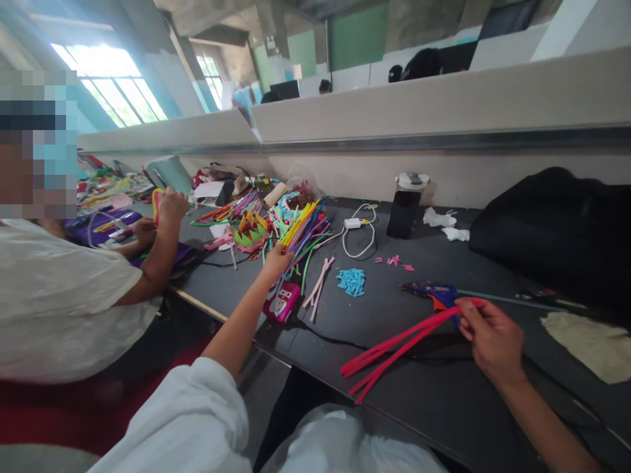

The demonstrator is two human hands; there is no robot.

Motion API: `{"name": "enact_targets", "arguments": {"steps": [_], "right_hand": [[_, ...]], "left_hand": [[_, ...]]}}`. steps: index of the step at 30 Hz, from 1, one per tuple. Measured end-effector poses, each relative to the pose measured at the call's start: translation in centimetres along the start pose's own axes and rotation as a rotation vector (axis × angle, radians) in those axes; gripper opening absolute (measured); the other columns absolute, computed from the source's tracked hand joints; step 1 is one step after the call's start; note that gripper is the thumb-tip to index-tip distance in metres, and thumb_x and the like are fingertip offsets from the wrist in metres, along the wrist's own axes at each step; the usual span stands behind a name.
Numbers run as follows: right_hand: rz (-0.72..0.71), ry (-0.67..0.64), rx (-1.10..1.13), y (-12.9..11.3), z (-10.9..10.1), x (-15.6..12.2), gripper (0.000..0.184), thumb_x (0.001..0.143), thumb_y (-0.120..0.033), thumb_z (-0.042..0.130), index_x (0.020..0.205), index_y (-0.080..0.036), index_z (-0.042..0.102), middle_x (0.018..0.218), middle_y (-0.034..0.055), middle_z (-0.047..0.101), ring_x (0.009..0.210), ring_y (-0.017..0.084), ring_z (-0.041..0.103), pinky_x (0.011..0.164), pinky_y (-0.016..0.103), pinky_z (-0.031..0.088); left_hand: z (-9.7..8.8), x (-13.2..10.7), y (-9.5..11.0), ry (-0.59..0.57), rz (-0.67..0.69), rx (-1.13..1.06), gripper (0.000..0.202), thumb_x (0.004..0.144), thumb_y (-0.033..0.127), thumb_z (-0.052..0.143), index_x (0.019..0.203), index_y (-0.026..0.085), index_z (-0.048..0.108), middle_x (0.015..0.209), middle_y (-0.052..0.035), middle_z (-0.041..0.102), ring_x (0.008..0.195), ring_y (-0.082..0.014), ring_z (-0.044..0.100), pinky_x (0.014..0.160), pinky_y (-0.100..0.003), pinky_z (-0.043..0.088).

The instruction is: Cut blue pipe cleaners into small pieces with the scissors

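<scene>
Along a dark worktable point(379, 312), a person's bare right hand point(493, 338) pinches several long red strips point(434, 322) at one end, thumb and fingers closed on them, the loose ends splaying toward the near table edge. Farther left, the left hand point(277, 263) is at the near end of a thick bundle of coloured strips point(302, 228); how tightly its fingers are closed cannot be told. Pulling at that bundle could drag neighbouring strips out, since they lie crowded and crossed. If the right hand's pinch loosens, the red strips could slip apart. A glue gun point(434, 293) lies partly behind that hand's fingers; if hot, it might scorch strips or skin. A black cord point(335, 340) runs beneath the red strips and could snag them. Between the hands lie short blue pieces point(351, 282) and crossed pale pink strips point(323, 284), easily scattered by a sweeping move. A magenta box point(282, 303) sits just below the left hand, a looped white cable point(353, 224) beyond, and a phone point(401, 213) stands propped farther back. Close on the left, a co-worker point(73, 295) limits elbow room.
</scene>
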State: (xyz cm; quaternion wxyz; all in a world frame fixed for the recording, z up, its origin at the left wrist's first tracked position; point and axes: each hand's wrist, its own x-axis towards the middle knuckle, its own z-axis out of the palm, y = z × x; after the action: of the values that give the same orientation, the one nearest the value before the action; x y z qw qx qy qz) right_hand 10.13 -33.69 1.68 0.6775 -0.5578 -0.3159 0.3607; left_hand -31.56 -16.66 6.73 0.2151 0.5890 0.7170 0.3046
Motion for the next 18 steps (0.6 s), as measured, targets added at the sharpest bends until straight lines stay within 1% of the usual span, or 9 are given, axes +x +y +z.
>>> {"name": "enact_targets", "arguments": {"steps": [3,5,8,10,12,14,15,18], "right_hand": [[0.006,-0.012,-0.003,0.2,-0.1,0.0,0.033,0.067,-0.043,0.077,0.082,-0.015,0.068,0.054,-0.0032,0.05,0.046,0.006,0.04,0.035,0.016,0.029],[0.004,-0.024,-0.011,0.2,-0.1,0.0,0.033,0.068,-0.044,0.076,0.083,-0.015,0.068,0.053,-0.0035,0.049,0.046,0.006,0.04,0.035,0.016,0.028],[0.003,-0.03,-0.023,0.0,0.0,-0.1,0.033,0.069,-0.045,0.076,0.082,-0.015,0.068,0.054,-0.0031,0.05,0.045,0.006,0.039,0.034,0.016,0.029],[0.006,-0.032,-0.024,-0.1,0.1,-0.2,0.034,0.069,-0.046,0.075,0.083,-0.016,0.068,0.054,-0.0032,0.05,0.045,0.006,0.039,0.034,0.016,0.029],[0.014,-0.034,-0.029,-0.2,0.1,-0.2,0.035,0.069,-0.046,0.075,0.084,-0.016,0.068,0.054,-0.0035,0.049,0.045,0.006,0.039,0.034,0.016,0.029],[0.022,-0.036,-0.033,-0.2,0.1,-0.2,0.034,0.068,-0.046,0.076,0.083,-0.016,0.068,0.054,-0.0036,0.049,0.045,0.006,0.038,0.034,0.016,0.029],[0.024,-0.037,-0.031,-0.1,0.1,-0.1,0.034,0.068,-0.046,0.076,0.083,-0.016,0.068,0.054,-0.0036,0.049,0.045,0.005,0.038,0.034,0.016,0.028],[0.016,-0.042,-0.034,0.1,-0.1,0.0,0.034,0.068,-0.046,0.076,0.083,-0.016,0.068,0.054,-0.0034,0.05,0.045,0.005,0.039,0.035,0.016,0.029]], "left_hand": [[0.0,0.8,-0.4,0.013,0.026,0.066,0.031,0.076,0.031,0.056,0.099,0.013,0.063,0.085,-0.0046,0.066,0.075,-0.015,0.058,0.068,-0.024,0.042],[0.0,1.1,-0.3,0.01,0.051,0.1,0.031,0.076,0.031,0.057,0.099,0.013,0.064,0.086,-0.0051,0.067,0.077,-0.0159,0.058,0.069,-0.025,0.043],[0.1,0.8,0.4,0.002,0.095,0.134,0.026,0.073,0.026,0.058,0.096,0.015,0.065,0.085,-0.0042,0.067,0.078,-0.0165,0.059,0.072,-0.025,0.043],[0.3,0.1,1.0,-0.013,0.155,0.158,0.023,0.074,0.023,0.058,0.094,0.017,0.066,0.088,-0.0038,0.068,0.081,-0.0168,0.059,0.075,-0.026,0.044],[0.7,-1.0,1.8,-0.067,0.264,0.227,0.024,0.076,0.023,0.055,0.096,0.019,0.067,0.094,-0.0046,0.067,0.086,-0.0177,0.059,0.081,-0.028,0.044],[1.3,-2.3,2.4,-0.138,0.378,0.359,0.026,0.079,0.023,0.053,0.1,0.02,0.068,0.101,-0.0067,0.066,0.093,-0.0197,0.058,0.087,-0.031,0.044],[1.6,-2.9,2.7,-0.163,0.415,0.437,0.028,0.08,0.023,0.052,0.102,0.02,0.068,0.103,-0.0079,0.065,0.096,-0.0211,0.058,0.089,-0.034,0.043],[2.5,-4.1,3.0,-0.166,0.443,0.631,0.03,0.083,0.023,0.048,0.105,0.019,0.067,0.107,-0.0113,0.061,0.1,-0.0255,0.056,0.091,-0.04,0.042]]}}
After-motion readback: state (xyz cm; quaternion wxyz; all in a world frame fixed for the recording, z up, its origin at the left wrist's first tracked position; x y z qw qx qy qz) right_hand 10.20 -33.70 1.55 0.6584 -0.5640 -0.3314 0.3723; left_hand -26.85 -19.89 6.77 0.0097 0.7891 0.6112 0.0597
